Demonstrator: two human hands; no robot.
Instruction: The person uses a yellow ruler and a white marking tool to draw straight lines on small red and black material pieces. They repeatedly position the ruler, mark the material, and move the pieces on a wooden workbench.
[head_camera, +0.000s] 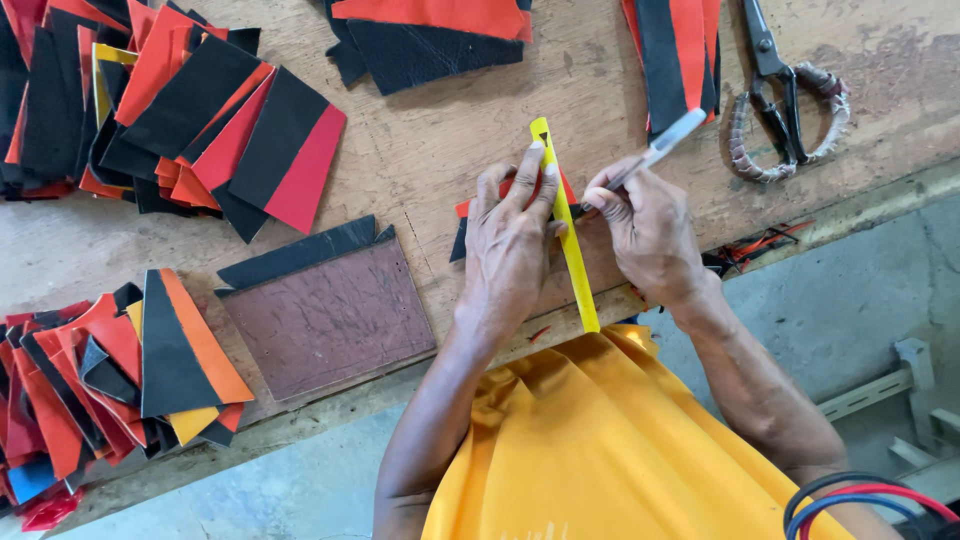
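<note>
Scuffed wooden bench (450, 150) carries heaps of red-and-black offcuts (190, 120) and scissors (785, 100) (handles wrapped), while the left hand (510, 250) presses a yellow ruler (565, 225) flat onto a small red-black piece (462, 225) and the right hand (650, 230) pinches a pen (660, 150) at the ruler's edge.

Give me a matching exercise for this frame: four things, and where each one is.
Things:
1. scissors
2. yellow ruler
3. pen
4. brown board

Places:
A. in the right hand
B. lying on the bench, left of both hands
C. pressed down by the left hand
D. top right of the bench

Pairs: 1-D, 2-C, 3-A, 4-B
</note>
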